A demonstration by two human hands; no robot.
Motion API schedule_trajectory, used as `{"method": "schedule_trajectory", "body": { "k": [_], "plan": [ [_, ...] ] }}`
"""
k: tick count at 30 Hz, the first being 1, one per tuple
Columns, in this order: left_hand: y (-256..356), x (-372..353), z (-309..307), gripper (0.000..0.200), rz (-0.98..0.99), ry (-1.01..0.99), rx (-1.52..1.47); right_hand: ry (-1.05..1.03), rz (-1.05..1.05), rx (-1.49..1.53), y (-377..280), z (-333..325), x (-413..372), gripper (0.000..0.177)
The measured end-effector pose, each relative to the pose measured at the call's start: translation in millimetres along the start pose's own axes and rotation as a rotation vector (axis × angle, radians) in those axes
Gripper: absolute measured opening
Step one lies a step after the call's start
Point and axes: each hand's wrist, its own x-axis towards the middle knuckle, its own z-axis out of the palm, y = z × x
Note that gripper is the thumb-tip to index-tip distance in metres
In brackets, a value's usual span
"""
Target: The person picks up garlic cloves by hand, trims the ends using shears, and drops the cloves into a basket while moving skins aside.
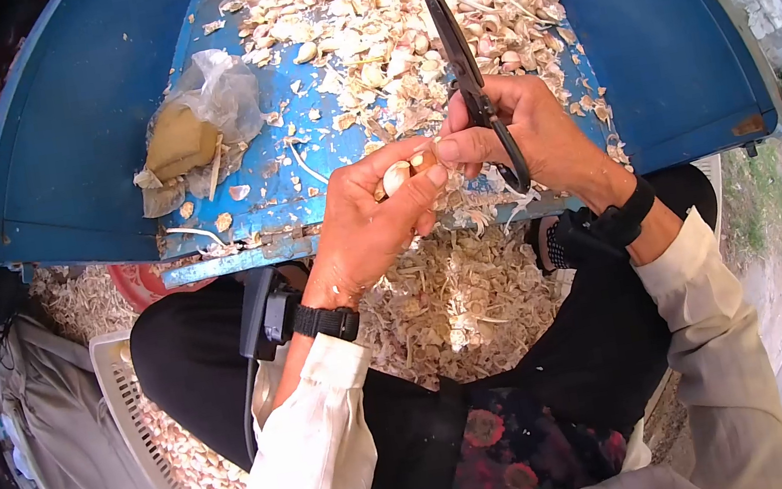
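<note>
My left hand is closed around garlic cloves, which show between the thumb and fingers above the near edge of the blue tray. A pair of black scissors rests in my right hand, blades pointing up and away, one handle loop hanging below the fingers. The right thumb and forefinger pinch together at the left fingertips, touching the garlic there. Beyond both hands spreads a heap of garlic cloves and papery skins.
The blue metal tray has raised sides left and right. On it lies a crumpled clear plastic bag with something tan. At lower left, a cream plastic basket holds many cloves. Loose skins cover the ground between my legs.
</note>
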Motion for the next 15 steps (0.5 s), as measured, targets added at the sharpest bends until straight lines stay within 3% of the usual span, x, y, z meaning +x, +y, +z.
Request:
{"method": "schedule_trajectory", "body": {
  "k": [4, 6, 7, 8, 9, 10, 13, 15],
  "plan": [
    [-6, 6, 6, 0.043, -0.076, -0.04, -0.404, 0.115, -0.031, 0.026, -9, 18, -1, 0.018],
    [-2, 2, 7, 0.042, -0.096, -0.053, -0.488, 0.2, -0.079, -0.16, -3, 22, -5, 0.015],
    [-3, 0, 6, 0.039, -0.029, -0.084, -0.503, 0.166, -0.171, -0.577, -12, 16, -10, 0.016],
    [-3, -5, 6, 0.036, -0.032, -0.046, -0.504, 0.167, -0.486, -0.683, -15, 24, -9, 0.02],
    [-6, -10, 9, 0.034, 0.054, -0.041, -0.58, 0.164, -0.568, -0.706, -25, 34, -11, 0.023],
    [9, -23, 5, 0.033, -0.04, -0.01, -0.544, 0.089, -0.567, -0.802, -29, 31, -12, 0.025],
    [17, -49, 8, 0.034, 0.085, 0.086, -0.555, 0.017, -0.61, -0.839, -42, 44, -18, 0.024],
    [26, -72, 7, 0.035, 0.146, 0.093, -0.664, 0.023, -0.343, -0.62, -52, 57, -26, 0.024]
  ]
}}
